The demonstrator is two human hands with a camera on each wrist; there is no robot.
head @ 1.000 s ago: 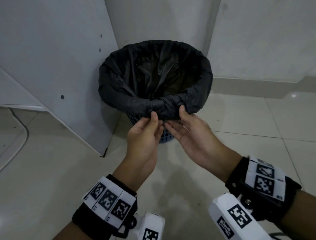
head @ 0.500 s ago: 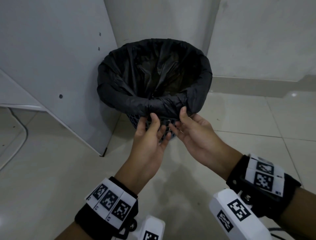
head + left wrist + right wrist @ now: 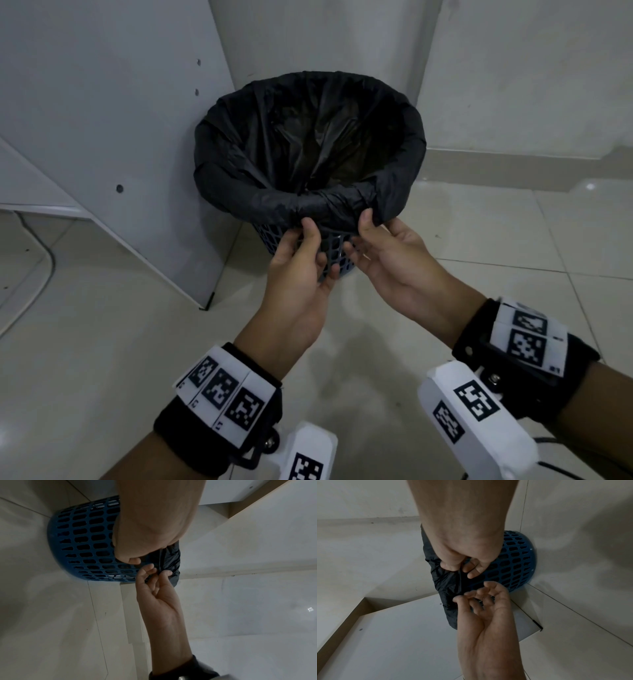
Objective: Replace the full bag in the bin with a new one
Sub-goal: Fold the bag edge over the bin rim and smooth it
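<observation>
A black bag lines a blue mesh bin that stands on the floor in a corner. The bag's edge is folded over the rim and bunched at the near side. My left hand pinches that bunched edge from below, thumb on the plastic and fingers curled against the mesh. My right hand pinches the same edge just to the right. In the left wrist view my left hand and right hand meet at the bag. The right wrist view shows the bag between them in front of the bin.
A white cabinet panel stands close on the bin's left, and walls close in behind and to the right. A cable lies on the tiled floor at far left. Open tiles spread to the right and in front.
Both hands dipped slightly below the bag's folded edge, fingers against the mesh, then set their thumbs back on the bunched plastic. The bin has not moved.
</observation>
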